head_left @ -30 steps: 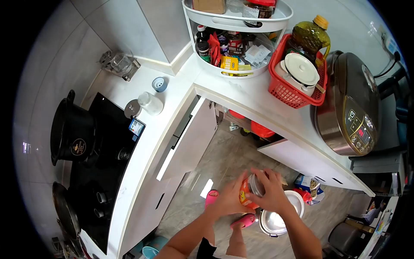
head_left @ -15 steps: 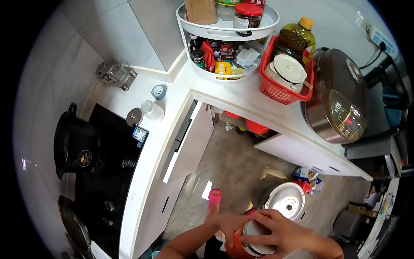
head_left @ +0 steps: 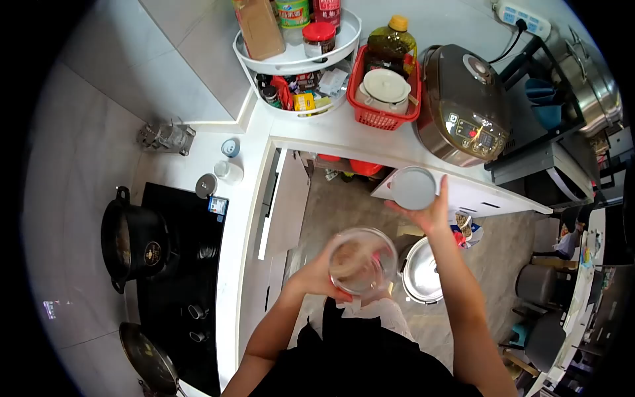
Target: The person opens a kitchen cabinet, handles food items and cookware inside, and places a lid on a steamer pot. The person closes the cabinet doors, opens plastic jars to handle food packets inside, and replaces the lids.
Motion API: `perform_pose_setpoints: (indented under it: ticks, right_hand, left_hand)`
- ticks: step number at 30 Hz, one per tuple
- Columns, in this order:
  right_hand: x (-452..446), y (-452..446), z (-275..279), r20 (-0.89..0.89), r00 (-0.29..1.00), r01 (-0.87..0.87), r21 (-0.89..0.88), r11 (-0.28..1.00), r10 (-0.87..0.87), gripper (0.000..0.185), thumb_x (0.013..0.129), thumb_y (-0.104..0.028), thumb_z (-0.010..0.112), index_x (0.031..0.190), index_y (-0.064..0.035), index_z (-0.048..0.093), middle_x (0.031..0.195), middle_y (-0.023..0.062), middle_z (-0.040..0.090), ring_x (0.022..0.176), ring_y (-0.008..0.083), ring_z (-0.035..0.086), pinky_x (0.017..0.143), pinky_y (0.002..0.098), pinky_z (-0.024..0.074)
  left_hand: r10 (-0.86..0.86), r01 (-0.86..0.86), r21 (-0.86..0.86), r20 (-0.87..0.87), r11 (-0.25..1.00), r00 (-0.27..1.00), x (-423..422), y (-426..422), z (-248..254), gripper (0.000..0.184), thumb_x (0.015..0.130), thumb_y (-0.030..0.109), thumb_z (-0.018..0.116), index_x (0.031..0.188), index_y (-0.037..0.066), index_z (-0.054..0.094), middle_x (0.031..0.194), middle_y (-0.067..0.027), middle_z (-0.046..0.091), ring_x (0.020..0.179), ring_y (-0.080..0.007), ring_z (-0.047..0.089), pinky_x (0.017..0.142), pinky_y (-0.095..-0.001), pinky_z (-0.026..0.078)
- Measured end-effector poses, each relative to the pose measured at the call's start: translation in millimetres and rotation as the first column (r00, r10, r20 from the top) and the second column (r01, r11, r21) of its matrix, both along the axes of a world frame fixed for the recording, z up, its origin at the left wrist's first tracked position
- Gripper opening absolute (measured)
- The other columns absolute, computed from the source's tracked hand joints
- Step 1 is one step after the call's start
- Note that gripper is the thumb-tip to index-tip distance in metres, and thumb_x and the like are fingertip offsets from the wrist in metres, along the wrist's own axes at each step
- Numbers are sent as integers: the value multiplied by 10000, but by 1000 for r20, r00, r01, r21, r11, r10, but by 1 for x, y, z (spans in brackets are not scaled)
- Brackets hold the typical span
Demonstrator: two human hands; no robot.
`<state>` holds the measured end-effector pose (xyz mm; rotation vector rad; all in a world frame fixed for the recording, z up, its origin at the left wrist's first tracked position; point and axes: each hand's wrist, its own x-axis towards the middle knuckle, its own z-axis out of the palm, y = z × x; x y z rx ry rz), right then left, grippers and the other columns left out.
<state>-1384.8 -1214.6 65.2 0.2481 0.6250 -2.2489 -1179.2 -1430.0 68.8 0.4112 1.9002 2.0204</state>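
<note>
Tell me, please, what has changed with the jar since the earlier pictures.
The lid is off the jar: the right hand has carried it forward and to the right, while the left hand still holds the open jar. The black pot and rice cooker stayed put.

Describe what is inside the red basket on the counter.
The red basket holds a yellow-capped oil bottle and, in front of it, a white lidded crock. They cover the basket's floor, so anything beneath them cannot be seen.
</note>
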Motion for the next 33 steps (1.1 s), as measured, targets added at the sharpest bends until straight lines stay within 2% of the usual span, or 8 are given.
perform_pose_setpoints:
  ticks: [5, 10, 14, 17, 19, 21, 26, 33]
  right_hand:
    - [-104, -30, -112, -210, 976, 151, 461, 874, -58, 591, 850, -485, 552, 1219, -47, 406, 1253, 181, 476, 1150, 363, 487, 935, 627, 402]
    - [-132, -59, -90, -273, 897, 234, 961, 150, 347, 624, 849, -394, 591, 1245, 36, 372, 1159, 235, 507, 1100, 349, 535, 839, 514, 496]
    - [-119, -53, -129, -452, 482, 795, 586, -157, 751, 636, 836, -348, 602, 1307, -3, 351, 1161, 250, 512, 1019, 370, 581, 714, 396, 541]
    - [-97, -37, -50, -505, 241, 802, 585, 123, 829, 521, 818, -263, 638, 1256, -40, 464, 1152, 204, 516, 997, 346, 571, 735, 412, 514]
    - [-73, -52, 30, -791, 224, 425, 605, 673, 570, 392, 753, -143, 695, 1125, -70, 594, 1160, 153, 502, 978, 316, 539, 827, 406, 472]
    - [-56, -67, 103, -870, -141, 398, 387, 831, 473, 350, 650, -49, 727, 988, -112, 666, 1156, 111, 492, 1007, 285, 493, 900, 376, 426]
    - [-23, -103, 183, -641, -689, 154, 328, 932, 339, 313, 602, -77, 728, 902, -150, 678, 1296, 71, 440, 1188, 316, 388, 1003, 442, 336]
    - [-26, -138, 177, -641, -710, 40, 378, 925, 292, 76, 672, -115, 673, 723, -66, 644, 1309, 40, 473, 1259, 313, 348, 991, 438, 357]
  left_hand:
    - [561, -571, 43, 135, 820, 816, -3, 4, 22, 1075, 474, 219, 920, 1344, 9, 325, 1290, -133, 472, 1196, -238, 467, 1004, -383, 381]
    - [816, -816, 7, -18, 578, 577, -16, 16, 36, 1110, 492, 222, 915, 1365, 13, 263, 1323, -148, 429, 1227, -262, 447, 1018, -410, 384]
    - [853, -880, -244, -241, 408, 463, -29, 20, 56, 1133, 488, 212, 912, 1378, 38, 233, 1350, -169, 386, 1245, -285, 426, 1025, -420, 379]
    - [837, -929, -177, -403, 324, 369, -39, 15, 65, 1115, 479, 210, 905, 1376, 64, 259, 1355, -194, 372, 1262, -321, 403, 1034, -430, 366]
    - [792, -930, -240, -491, 278, 363, -39, 12, 62, 1094, 476, 214, 894, 1373, 81, 282, 1359, -205, 364, 1268, -352, 387, 1035, -436, 359]
    - [802, -940, -240, -495, 243, 334, -40, 12, 63, 1086, 470, 220, 889, 1369, 82, 296, 1363, -196, 364, 1272, -363, 374, 1029, -440, 362]
    - [756, -891, -363, -492, 271, 431, -43, 10, 82, 1153, 450, 197, 905, 1396, 82, 256, 1412, -161, 318, 1279, -309, 386, 1047, -420, 359]
    - [766, -869, -388, -442, 307, 467, -36, 3, 92, 1178, 442, 212, 900, 1411, 77, 243, 1419, -160, 315, 1317, -307, 327, 1079, -416, 299]
